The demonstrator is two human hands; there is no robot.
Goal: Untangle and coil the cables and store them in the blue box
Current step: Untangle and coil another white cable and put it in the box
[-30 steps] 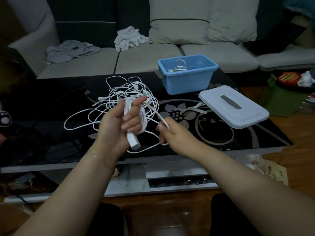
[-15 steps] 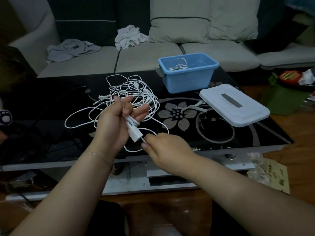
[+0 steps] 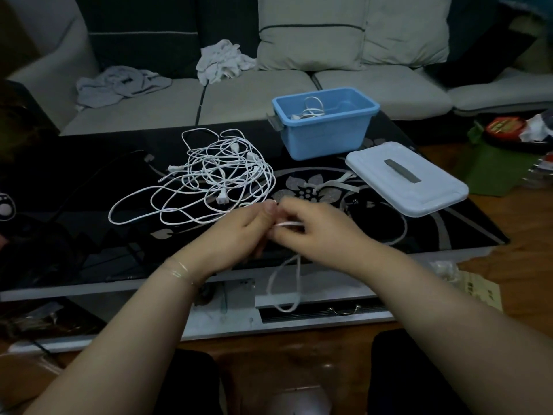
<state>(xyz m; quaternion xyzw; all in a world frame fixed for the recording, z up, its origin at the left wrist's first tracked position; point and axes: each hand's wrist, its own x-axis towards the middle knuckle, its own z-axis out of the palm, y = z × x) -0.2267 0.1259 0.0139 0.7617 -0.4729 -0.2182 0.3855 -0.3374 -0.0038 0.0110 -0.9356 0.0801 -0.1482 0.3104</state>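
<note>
My left hand and my right hand meet over the table's front edge, both pinching one white cable. A loop of that cable hangs down below the hands, past the table edge. A tangle of white cables lies on the black glass table just beyond the left hand. The open blue box stands at the back of the table with a coiled white cable inside.
The box's pale lid lies on the table to the right of the box. A dark cable runs across the table's left part. A sofa with crumpled cloths stands behind the table. A green item lies at the right.
The left hand has let the bundle go from its raised grip and come down to the right. Both hands now meet low at the table's front, with a cable loop hanging beneath them.
</note>
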